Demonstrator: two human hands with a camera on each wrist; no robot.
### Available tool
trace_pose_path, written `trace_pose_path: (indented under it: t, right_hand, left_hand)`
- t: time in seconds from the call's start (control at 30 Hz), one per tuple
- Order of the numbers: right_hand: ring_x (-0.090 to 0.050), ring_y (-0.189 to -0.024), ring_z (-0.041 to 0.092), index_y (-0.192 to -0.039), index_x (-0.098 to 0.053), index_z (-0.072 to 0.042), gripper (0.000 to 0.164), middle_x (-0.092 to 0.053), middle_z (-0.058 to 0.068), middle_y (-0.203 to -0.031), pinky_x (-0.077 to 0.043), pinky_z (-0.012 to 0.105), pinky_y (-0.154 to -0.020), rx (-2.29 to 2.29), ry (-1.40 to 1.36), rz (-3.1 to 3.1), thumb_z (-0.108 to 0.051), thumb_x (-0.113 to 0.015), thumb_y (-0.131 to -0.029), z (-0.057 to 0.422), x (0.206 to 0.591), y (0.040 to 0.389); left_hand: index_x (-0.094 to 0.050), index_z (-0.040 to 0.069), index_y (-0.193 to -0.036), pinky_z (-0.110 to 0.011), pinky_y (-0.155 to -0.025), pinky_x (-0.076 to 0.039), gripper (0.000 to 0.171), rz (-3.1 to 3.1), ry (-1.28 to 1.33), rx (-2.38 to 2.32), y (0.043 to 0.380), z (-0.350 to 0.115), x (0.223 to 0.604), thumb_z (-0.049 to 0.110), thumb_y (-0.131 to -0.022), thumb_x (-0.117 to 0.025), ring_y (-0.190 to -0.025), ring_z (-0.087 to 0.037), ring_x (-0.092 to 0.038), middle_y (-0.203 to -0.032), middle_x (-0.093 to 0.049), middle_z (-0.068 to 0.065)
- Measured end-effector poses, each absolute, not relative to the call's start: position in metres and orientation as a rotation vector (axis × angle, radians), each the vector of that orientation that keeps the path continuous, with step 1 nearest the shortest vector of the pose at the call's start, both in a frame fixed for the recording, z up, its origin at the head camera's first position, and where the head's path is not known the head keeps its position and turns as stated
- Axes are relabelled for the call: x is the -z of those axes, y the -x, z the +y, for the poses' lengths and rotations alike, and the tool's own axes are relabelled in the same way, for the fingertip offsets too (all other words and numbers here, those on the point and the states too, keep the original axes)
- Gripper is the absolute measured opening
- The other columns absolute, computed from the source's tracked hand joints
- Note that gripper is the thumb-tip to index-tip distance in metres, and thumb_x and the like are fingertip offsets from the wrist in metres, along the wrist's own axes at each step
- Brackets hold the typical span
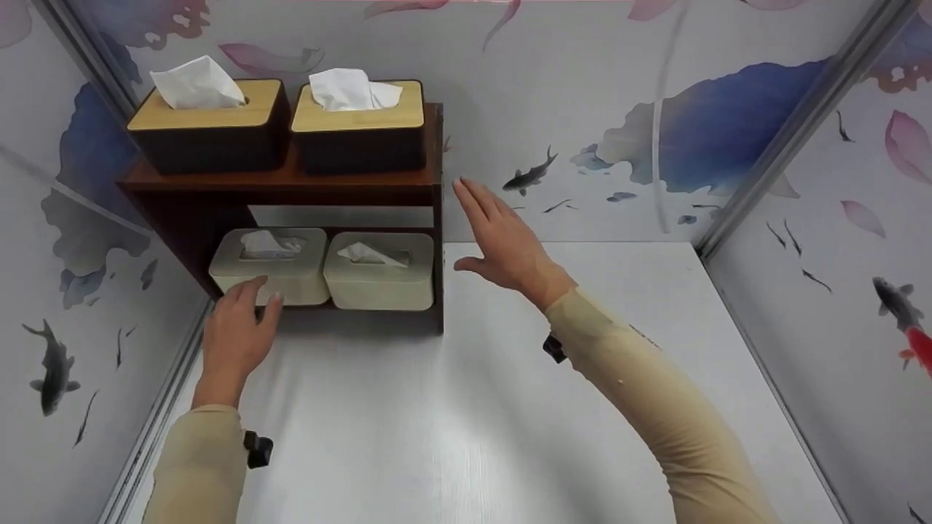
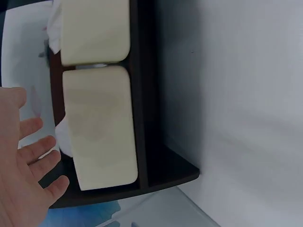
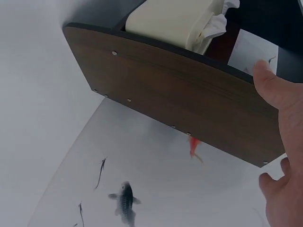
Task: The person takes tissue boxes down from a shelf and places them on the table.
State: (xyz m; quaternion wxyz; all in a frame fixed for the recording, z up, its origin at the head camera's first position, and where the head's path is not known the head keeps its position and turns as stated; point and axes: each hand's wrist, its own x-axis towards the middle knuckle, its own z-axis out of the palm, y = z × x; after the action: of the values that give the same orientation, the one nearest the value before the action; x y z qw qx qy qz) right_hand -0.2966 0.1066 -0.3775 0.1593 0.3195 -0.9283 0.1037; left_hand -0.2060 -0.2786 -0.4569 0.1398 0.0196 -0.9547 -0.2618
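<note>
A dark brown wooden shelf (image 1: pixel 284 195) stands against the back wall. On its lower level sit two cream tissue boxes, the left one (image 1: pixel 291 285) and the right one (image 1: pixel 380 287), each with white tissue sticking out. My left hand (image 1: pixel 237 331) is in front of the left cream box, fingers spread and loosely bent, holding nothing. In the left wrist view that hand (image 2: pixel 23 161) is beside the cream box (image 2: pixel 99 127). My right hand (image 1: pixel 510 247), fingers extended and thumb apart, is just right of the shelf's side panel (image 3: pixel 161 85), also holding nothing.
Two black tissue boxes with light wood lids, left (image 1: pixel 211 138) and right (image 1: pixel 360 142), stand on the shelf's top board. Underneath is a white table (image 1: pixel 408 437). Walls printed with fish and petals (image 1: pixel 546 87) enclose the back and both sides.
</note>
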Motion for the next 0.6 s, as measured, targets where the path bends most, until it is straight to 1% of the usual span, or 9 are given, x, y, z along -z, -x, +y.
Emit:
trace_pose_path:
  t: [0.13, 0.2, 0.33, 0.4, 0.6]
  right_hand:
    - [-0.015, -0.153, 0.025, -0.157, -0.01, -0.008, 0.103, -0.014, 0.009, -0.164, -0.016, 0.039, -0.125, -0.218, -0.925, -2.538, -0.038, -0.076, -0.084, 0.093, 0.372, 0.299]
    - [-0.014, -0.153, 0.024, -0.157, -0.011, -0.007, 0.101, -0.015, 0.009, -0.164, -0.014, 0.038, -0.125, -0.186, -0.929, -2.505, -0.037, -0.076, -0.084, 0.087, 0.371, 0.3]
    - [-0.015, -0.153, 0.024, -0.157, -0.013, -0.007, 0.101, -0.017, 0.009, -0.164, -0.014, 0.037, -0.125, -0.147, -0.909, -2.478, -0.038, -0.076, -0.084, 0.079, 0.37, 0.305]
    - [-0.016, -0.153, 0.024, -0.156, -0.015, -0.007, 0.101, -0.018, 0.009, -0.164, -0.014, 0.037, -0.125, -0.153, -0.903, -2.472, -0.037, -0.077, -0.083, 0.077, 0.37, 0.306]
    - [-0.018, -0.152, 0.023, -0.156, -0.017, -0.007, 0.098, -0.02, 0.009, -0.163, -0.014, 0.036, -0.125, -0.174, -0.901, -2.458, -0.035, -0.077, -0.083, 0.072, 0.369, 0.312]
  left_hand:
    - [-0.042, 0.003, -0.145, -0.071, -0.102, -0.03, 0.058, -2.738, -0.091, 0.732, 0.208, -0.289, 0.443, 0.043, -0.103, -0.039, -0.131, -0.051, -0.039, -0.146, -0.041, -0.029]
    - [-0.04, 0.002, -0.145, -0.07, -0.102, -0.031, 0.058, -2.713, -0.106, 0.724, 0.209, -0.296, 0.436, 0.041, -0.103, -0.039, -0.131, -0.051, -0.039, -0.146, -0.04, -0.029]
    - [-0.035, 0.005, -0.15, -0.067, -0.105, -0.031, 0.058, -2.659, -0.15, 0.783, 0.212, -0.311, 0.421, 0.04, -0.103, -0.039, -0.133, -0.05, -0.037, -0.149, -0.037, -0.029]
    - [-0.03, 0.008, -0.153, -0.067, -0.107, -0.029, 0.06, -2.642, -0.185, 0.831, 0.214, -0.318, 0.414, 0.041, -0.103, -0.037, -0.136, -0.05, -0.034, -0.152, -0.034, -0.028]
    - [-0.011, 0.013, -0.158, -0.068, -0.111, -0.023, 0.065, -2.639, -0.266, 0.913, 0.221, -0.338, 0.391, 0.043, -0.103, -0.031, -0.143, -0.05, -0.022, -0.16, -0.016, -0.024]
